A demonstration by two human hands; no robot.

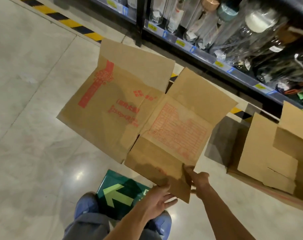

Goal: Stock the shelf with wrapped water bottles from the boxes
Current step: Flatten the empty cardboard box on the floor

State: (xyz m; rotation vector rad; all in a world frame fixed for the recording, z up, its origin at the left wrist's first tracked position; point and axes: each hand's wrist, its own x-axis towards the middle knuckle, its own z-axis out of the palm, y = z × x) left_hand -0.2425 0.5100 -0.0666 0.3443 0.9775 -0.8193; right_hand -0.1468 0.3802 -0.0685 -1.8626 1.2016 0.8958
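Note:
A flattened brown cardboard box (138, 108) with red print hangs in the air above the floor, flaps spread. My right hand (198, 181) pinches its near flap at the lower right edge. My left hand (160, 196) lies under the same flap, fingers spread, touching the cardboard from below. Wrapped water bottles (221, 26) in clear plastic stand in a row on the dark shelf (204, 56) at the top right. An open cardboard box (271, 153) sits on the floor at the right, below the shelf; its contents are hidden by its flaps.
Yellow-black hazard tape (66, 19) runs along the floor by the shelf base. A green floor sign with an arrow (119, 193) lies by my feet in blue shoes (86, 203). Pale tiled floor spreads to the left.

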